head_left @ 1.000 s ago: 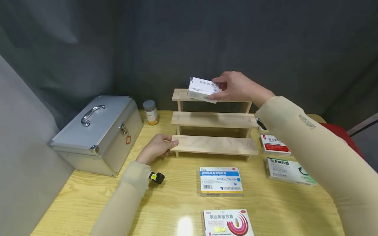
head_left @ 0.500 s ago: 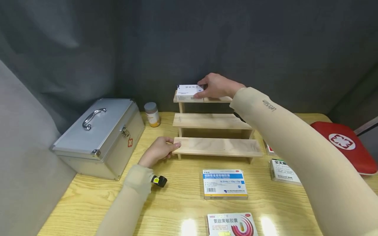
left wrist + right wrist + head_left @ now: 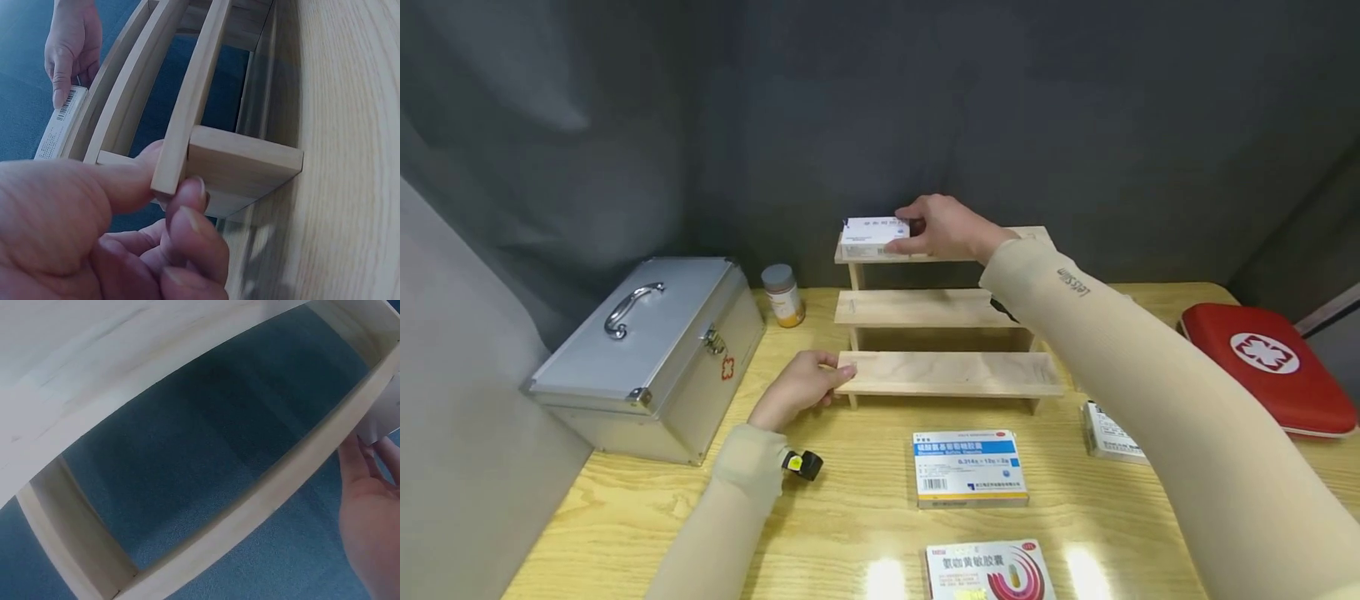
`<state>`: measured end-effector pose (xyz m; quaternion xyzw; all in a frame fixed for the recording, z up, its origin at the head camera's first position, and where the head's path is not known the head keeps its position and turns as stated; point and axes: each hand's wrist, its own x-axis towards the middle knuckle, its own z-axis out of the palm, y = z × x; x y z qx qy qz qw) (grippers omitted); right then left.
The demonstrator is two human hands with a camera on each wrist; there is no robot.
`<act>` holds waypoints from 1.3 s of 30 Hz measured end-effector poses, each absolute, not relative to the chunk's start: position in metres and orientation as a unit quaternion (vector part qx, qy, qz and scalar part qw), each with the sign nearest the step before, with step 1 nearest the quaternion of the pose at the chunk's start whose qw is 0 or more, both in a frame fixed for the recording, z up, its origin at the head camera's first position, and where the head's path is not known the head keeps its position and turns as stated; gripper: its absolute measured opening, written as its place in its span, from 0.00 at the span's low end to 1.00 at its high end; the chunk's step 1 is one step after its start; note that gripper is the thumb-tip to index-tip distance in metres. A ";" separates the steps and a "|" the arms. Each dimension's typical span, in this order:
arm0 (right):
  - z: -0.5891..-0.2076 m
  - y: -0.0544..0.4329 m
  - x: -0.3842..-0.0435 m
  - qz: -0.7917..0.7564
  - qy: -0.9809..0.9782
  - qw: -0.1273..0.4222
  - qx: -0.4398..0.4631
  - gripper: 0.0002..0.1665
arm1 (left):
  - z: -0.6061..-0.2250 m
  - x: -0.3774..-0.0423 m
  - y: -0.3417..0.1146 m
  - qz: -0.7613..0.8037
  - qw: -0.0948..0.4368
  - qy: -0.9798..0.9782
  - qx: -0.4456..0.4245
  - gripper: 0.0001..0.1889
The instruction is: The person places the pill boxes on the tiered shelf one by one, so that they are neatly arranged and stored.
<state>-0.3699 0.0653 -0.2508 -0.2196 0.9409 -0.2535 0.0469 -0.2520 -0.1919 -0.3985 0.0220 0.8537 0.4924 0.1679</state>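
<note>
A three-tier wooden display rack (image 3: 947, 371) stands at the middle of the table. My right hand (image 3: 947, 229) pinches the right end of a white medicine box (image 3: 874, 237) between thumb and fingers. That box lies flat at the left end of the top shelf; its barcode side shows in the left wrist view. My left hand (image 3: 805, 385) grips the left end of the lowest shelf, thumb above and fingers curled beneath, as the left wrist view shows. In the right wrist view, the right hand (image 3: 372, 506) and part of the box (image 3: 382, 412) appear at the right edge.
A silver first-aid case (image 3: 647, 350) stands at left, beside a grey-capped bottle (image 3: 784, 296). In front of the rack lie a blue-and-white medicine box (image 3: 968, 468) and a pink-and-white one (image 3: 988, 571). At right are a red first-aid pouch (image 3: 1270, 367) and a box (image 3: 1112, 435) partly behind my right forearm.
My right hand has moved left and lowered the tilted white medicine box flat onto the top shelf's left end, shifting it slightly further left. The left hand keeps its grip on the lowest shelf.
</note>
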 end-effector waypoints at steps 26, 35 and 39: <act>-0.243 0.098 -0.205 -0.202 0.892 -0.096 -0.394 0.30 | -0.392 -0.274 -0.220 0.478 0.161 0.862 0.044 0.15; -0.298 0.113 -0.152 -0.174 0.895 -0.024 -0.409 0.23 | -0.386 -0.280 -0.233 0.465 0.158 0.870 0.055 0.17; -0.312 0.112 -0.130 -0.155 0.899 0.028 -0.409 0.22 | -0.384 -0.279 -0.236 0.462 0.161 0.870 0.055 0.17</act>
